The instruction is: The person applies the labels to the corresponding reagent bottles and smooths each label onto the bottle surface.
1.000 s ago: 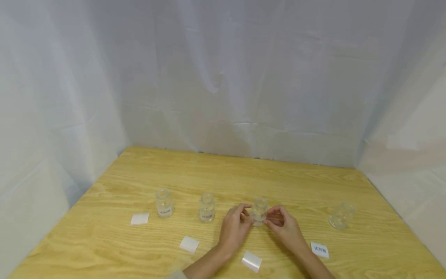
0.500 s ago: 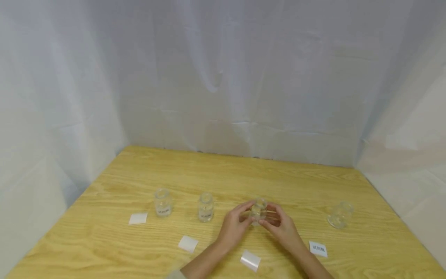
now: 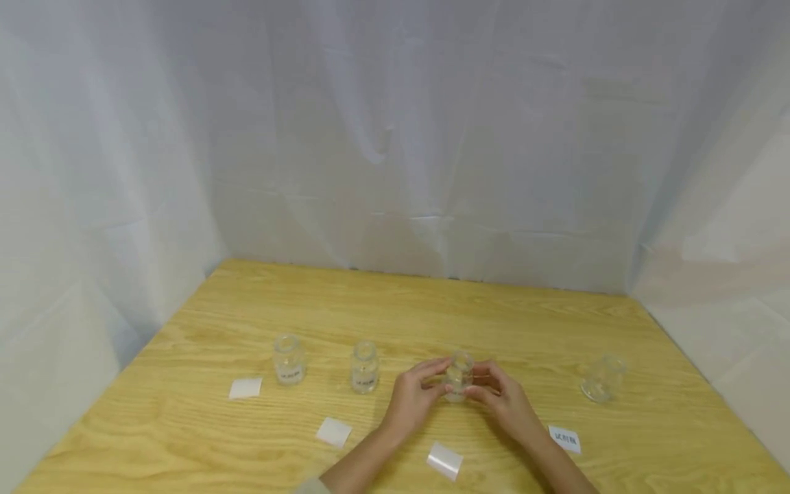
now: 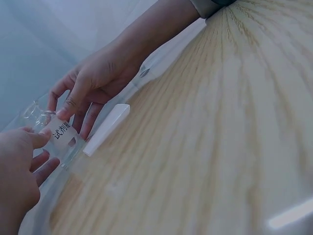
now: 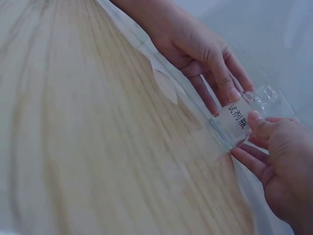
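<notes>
A small clear glass bottle (image 3: pixel 459 374) stands upright between my two hands. My left hand (image 3: pixel 412 398) holds its left side and my right hand (image 3: pixel 505 405) its right side, fingers curled around the glass. A white label (image 5: pixel 237 117) with dark printed characters lies across the bottle's front. In both wrist views each thumb presses at one end of that label, and the bottle's neck (image 5: pixel 268 97) shows above the hands. Most of the label is hidden by the thumbs in the head view.
Two labelled glass bottles stand left, a nearer one (image 3: pixel 365 368) and a farther one (image 3: pixel 289 360). Another glass bottle (image 3: pixel 603 379) lies tipped at right. Loose white labels, including a printed one (image 3: pixel 564 439) and a glossy one (image 3: pixel 444 461), lie on the wooden table (image 3: pixel 382 302).
The thumbs have come in from the sides onto the bottle's front, and the fingers have closed further around it. The other bottles and loose labels lie as before.
</notes>
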The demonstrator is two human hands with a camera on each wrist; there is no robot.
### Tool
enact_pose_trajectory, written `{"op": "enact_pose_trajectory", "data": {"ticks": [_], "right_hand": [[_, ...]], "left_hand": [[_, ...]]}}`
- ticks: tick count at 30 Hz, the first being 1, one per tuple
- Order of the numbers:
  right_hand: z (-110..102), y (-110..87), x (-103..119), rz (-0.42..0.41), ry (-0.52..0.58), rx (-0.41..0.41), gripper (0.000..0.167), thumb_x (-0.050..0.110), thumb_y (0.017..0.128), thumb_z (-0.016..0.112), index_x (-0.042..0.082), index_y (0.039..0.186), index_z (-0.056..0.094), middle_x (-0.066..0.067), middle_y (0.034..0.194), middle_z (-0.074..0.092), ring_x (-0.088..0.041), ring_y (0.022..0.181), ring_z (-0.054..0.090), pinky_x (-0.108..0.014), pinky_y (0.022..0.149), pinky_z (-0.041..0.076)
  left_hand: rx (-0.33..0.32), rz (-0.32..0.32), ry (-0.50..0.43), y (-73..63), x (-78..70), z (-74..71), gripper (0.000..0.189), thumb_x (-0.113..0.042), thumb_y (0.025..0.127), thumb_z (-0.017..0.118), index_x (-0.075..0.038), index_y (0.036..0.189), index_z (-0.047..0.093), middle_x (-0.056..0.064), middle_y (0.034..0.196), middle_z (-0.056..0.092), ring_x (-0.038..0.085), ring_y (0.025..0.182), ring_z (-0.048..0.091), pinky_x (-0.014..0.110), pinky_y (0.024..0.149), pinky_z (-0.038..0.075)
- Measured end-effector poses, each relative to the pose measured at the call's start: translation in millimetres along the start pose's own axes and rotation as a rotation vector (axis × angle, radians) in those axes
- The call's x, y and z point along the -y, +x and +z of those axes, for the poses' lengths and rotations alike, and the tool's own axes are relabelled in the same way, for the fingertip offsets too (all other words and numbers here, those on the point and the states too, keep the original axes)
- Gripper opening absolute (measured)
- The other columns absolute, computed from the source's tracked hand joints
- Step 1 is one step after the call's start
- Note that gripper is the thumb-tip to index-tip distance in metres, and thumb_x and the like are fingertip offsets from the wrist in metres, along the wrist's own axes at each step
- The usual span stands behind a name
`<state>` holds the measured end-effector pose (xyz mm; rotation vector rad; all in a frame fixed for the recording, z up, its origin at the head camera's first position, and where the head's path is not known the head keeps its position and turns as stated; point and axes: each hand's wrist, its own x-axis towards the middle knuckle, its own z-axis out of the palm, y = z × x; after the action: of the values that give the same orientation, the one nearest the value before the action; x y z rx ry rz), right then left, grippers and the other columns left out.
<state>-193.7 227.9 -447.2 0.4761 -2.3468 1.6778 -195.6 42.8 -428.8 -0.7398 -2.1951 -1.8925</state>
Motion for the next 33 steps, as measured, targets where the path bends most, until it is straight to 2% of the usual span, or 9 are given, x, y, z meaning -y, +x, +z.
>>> {"op": "enact_pose_trajectory", "data": {"ticks": [3,5,8,12,17,22,26,30,33], "right_hand": [[-3,0.1,-2,0.037,0.027,0.024,0.024,0.002,0.082,0.066,-0.002,0.105,0.058,-0.014,0.103,0.061,-0.019,0.092,0.06,-0.028,0.076,0.051],[-5,0.0,-2,0.045,0.04,0.037,0.024,0.004,0.083,0.066,-0.002,0.105,0.058,-0.015,0.105,0.06,-0.017,0.093,0.059,-0.028,0.077,0.05],[-6,0.3,-3,0.026,0.066,0.059,0.025,0.003,0.084,0.064,-0.005,0.106,0.056,-0.019,0.107,0.059,-0.019,0.095,0.059,-0.03,0.078,0.05],[-6,0.2,-4,-0.012,0.071,0.097,0.031,-0.003,0.082,0.065,-0.007,0.11,0.052,-0.023,0.11,0.055,-0.028,0.099,0.057,-0.031,0.08,0.05],[-3,-0.9,-5,-0.041,0.065,0.123,0.05,-0.01,0.074,0.07,-0.008,0.116,0.044,-0.026,0.113,0.051,-0.039,0.1,0.054,-0.033,0.079,0.05],[3,-1.1,-7,-0.107,-0.022,0.06,0.054,-0.006,0.072,0.075,-0.005,0.117,0.045,-0.019,0.11,0.054,-0.03,0.094,0.056,-0.031,0.074,0.052],[4,-0.9,-9,-0.19,-0.071,0.036,0.048,-0.007,0.071,0.073,-0.004,0.112,0.048,-0.015,0.105,0.057,-0.021,0.089,0.058,-0.031,0.072,0.052],[1,-0.9,-10,-0.273,-0.079,0.045,0.043,-0.009,0.07,0.071,-0.006,0.108,0.05,-0.018,0.103,0.059,-0.02,0.088,0.059,-0.034,0.072,0.053],[-2,-1.1,-11,-0.29,-0.071,0.069,0.04,-0.009,0.074,0.068,-0.006,0.109,0.049,-0.021,0.104,0.058,-0.02,0.09,0.059,-0.034,0.072,0.053]], "left_hand": [[0.007,-0.022,-0.015,-0.6,-12.3,-2.9,0.036,0.011,0.075,0.066,0.011,0.11,0.058,0.022,0.117,0.056,0.036,0.103,0.055,0.026,0.079,0.049],[0.011,-0.03,-0.02,-0.3,-14.5,-3.5,0.035,0.011,0.076,0.066,0.011,0.11,0.058,0.022,0.117,0.055,0.036,0.103,0.055,0.025,0.079,0.049],[0.012,-0.03,-0.026,1.3,-4.0,-2.0,0.036,0.008,0.076,0.067,0.008,0.112,0.059,0.02,0.119,0.056,0.034,0.104,0.055,0.025,0.079,0.049],[0.036,-0.034,-0.015,2.7,14.3,1.0,0.041,0.008,0.077,0.068,0.003,0.116,0.058,0.016,0.12,0.055,0.03,0.106,0.055,0.024,0.078,0.049],[0.071,0.006,0.077,2.3,21.7,4.2,0.052,0.013,0.073,0.068,-0.002,0.12,0.055,0.011,0.119,0.055,0.028,0.104,0.054,0.023,0.077,0.049],[0.04,0.085,0.149,2.2,25.6,7.4,0.054,0.016,0.07,0.069,-0.004,0.118,0.055,0.008,0.116,0.056,0.026,0.1,0.057,0.022,0.075,0.05],[0.034,0.097,0.11,2.0,26.9,7.5,0.055,0.02,0.068,0.068,-0.003,0.116,0.055,0.01,0.116,0.056,0.028,0.101,0.056,0.023,0.077,0.049],[0.044,0.058,0.055,1.2,24.9,5.1,0.05,0.018,0.073,0.065,-0.003,0.117,0.056,0.011,0.118,0.055,0.028,0.103,0.055,0.026,0.079,0.049],[0.05,0.022,0.01,0.6,23.3,2.8,0.044,0.013,0.077,0.064,-0.004,0.117,0.057,0.011,0.119,0.056,0.029,0.105,0.054,0.028,0.08,0.049]]}}
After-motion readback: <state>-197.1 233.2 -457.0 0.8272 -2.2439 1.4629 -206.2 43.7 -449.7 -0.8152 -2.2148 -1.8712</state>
